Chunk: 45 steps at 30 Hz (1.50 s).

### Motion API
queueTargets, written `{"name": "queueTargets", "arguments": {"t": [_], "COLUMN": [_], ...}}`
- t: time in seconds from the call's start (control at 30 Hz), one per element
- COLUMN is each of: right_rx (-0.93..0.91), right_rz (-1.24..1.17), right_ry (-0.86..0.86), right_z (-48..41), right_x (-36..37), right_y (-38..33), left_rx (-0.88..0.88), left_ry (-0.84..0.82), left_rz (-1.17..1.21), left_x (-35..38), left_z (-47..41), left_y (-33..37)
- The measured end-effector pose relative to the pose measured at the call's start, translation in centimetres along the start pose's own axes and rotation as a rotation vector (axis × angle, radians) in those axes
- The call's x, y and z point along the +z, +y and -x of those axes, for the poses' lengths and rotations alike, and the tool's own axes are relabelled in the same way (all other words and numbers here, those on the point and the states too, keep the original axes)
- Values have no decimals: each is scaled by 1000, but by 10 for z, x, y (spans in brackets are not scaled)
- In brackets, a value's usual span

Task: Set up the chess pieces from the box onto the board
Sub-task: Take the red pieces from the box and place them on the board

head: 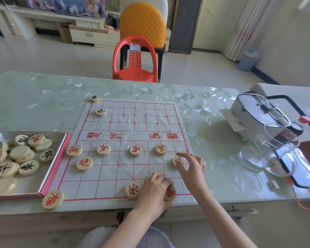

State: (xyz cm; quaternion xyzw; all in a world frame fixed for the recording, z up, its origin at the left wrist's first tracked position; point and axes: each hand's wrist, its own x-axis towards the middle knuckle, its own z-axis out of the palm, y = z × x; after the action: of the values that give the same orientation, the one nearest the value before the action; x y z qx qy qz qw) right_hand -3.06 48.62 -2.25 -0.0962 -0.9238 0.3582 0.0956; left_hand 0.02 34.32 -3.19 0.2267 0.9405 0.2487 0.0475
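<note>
A white cloth board (132,122) with red lines lies on the table. On it stand several red pieces: a row of soldiers (103,149), a cannon (84,164), a piece on the near row (132,190) and a corner piece (52,199). Two black pieces (101,112) sit at the far left. My left hand (154,192) is curled over a red piece (170,193) on the near row. My right hand (192,167) pinches a red cannon piece (177,161) near the board's right edge. The open box (58,163) at left holds several pieces.
A glass jug (268,154), a white case (254,111) and a phone (299,176) with an orange cable crowd the table's right end. A red plastic chair (135,65) stands beyond the far edge. The near table edge runs just below the board.
</note>
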Motion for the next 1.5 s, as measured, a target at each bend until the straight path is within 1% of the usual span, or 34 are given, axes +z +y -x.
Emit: {"name": "queueTargets", "arguments": {"t": [0.2, 0.33, 0.4, 0.5, 0.6, 0.83, 1.0, 1.13, 1.2, 1.33, 1.4, 1.5], "right_rx": [-17, -54, -87, -127, -164, -254, -295, -317, -324, -333, -342, -347], "right_rz": [-6, -71, -97, -136, -168, -165, -148, -134, -132, -133, -135, -134], "right_ry": [-41, -76, -118, -198, -290, -447, -512, -528, -534, -543, -549, -577], "right_z": [11, 16, 20, 26, 33, 50, 57, 58, 58, 60, 62, 66], "right_x": [2, 11, 20, 36, 56, 103, 127, 141, 148, 161, 165, 169], "right_y": [-5, -26, -43, -71, -100, -153, -177, -190, -193, -198, -202, -211], "left_rx": [-20, -81, -125, -228, -328, -493, -577, -658, -703, -702, -731, -740], "left_ry": [19, 200, 297, 379, 438, 530, 562, 591, 575, 520, 490, 478], "left_rz": [18, 154, 185, 169, 172, 172, 121, -41, -91, -213, -222, -149], "left_x": [-1, -28, -45, -71, -94, -129, -140, -151, -156, -157, -159, -162], "left_z": [3, 10, 18, 38, 65, 121, 144, 156, 160, 159, 155, 152], "left_y": [-5, -21, -44, -86, -126, -196, -226, -250, -262, -266, -262, -264]}}
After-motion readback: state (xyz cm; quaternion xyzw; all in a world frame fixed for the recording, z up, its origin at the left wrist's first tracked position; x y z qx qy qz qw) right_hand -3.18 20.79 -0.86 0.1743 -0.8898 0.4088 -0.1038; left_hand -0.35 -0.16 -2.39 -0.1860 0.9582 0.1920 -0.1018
